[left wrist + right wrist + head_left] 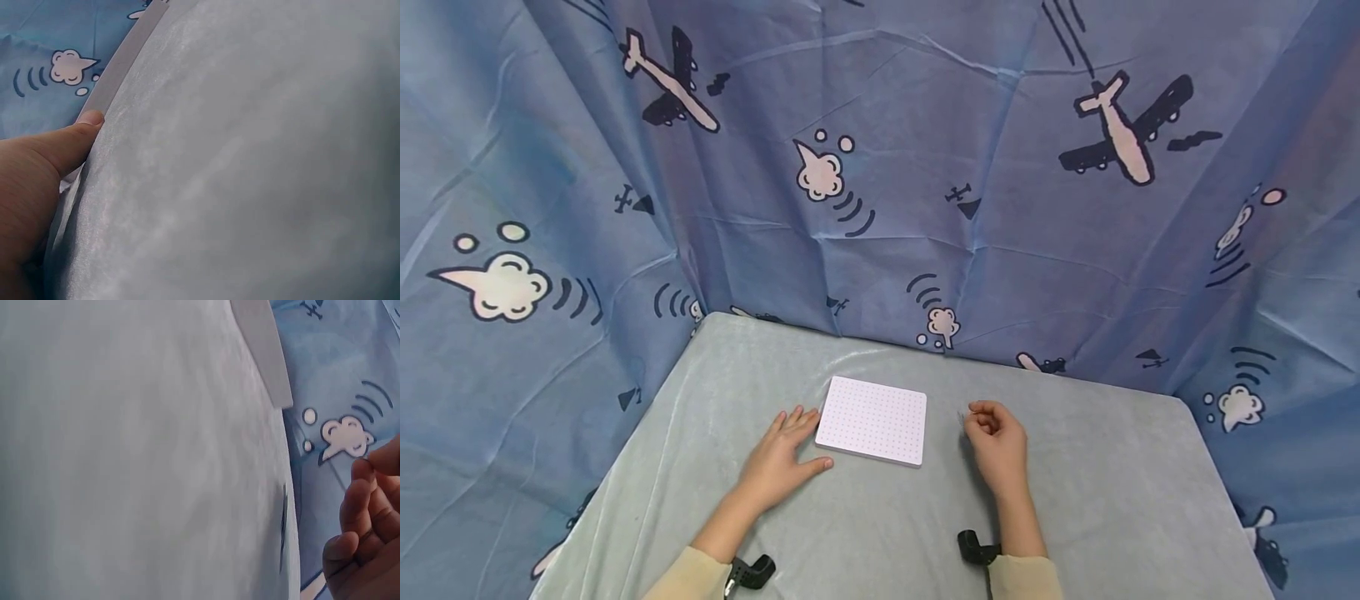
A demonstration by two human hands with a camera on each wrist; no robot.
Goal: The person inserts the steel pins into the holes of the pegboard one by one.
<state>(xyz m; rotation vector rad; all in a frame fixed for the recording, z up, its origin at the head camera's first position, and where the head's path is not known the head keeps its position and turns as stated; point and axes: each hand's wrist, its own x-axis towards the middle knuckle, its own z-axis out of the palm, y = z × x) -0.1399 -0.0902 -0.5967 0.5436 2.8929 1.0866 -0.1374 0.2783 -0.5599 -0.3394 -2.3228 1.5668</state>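
A flat white rectangular board point(871, 419) with a grid of small dots lies on the pale cloth. My left hand point(782, 462) is spread at its left side, with fingertips at the left edge. The left thumb point(75, 140) appears against the board's side point(122, 59) in the left wrist view. To the right of the board, my right hand point(1000, 446) has its fingers curled, thumb and forefinger pinched together on something small and thin point(960, 417); its kind is too small to tell. A thin dark sliver point(284, 531) shows on the cloth below that hand point(369, 515).
Pale grey-green cloth point(1105, 483) covers the table. A blue curtain point(880, 92) printed with planes and clouds hangs behind the table and at both sides. Black wrist devices sit on the left wrist point(752, 573) and right wrist point(977, 547).
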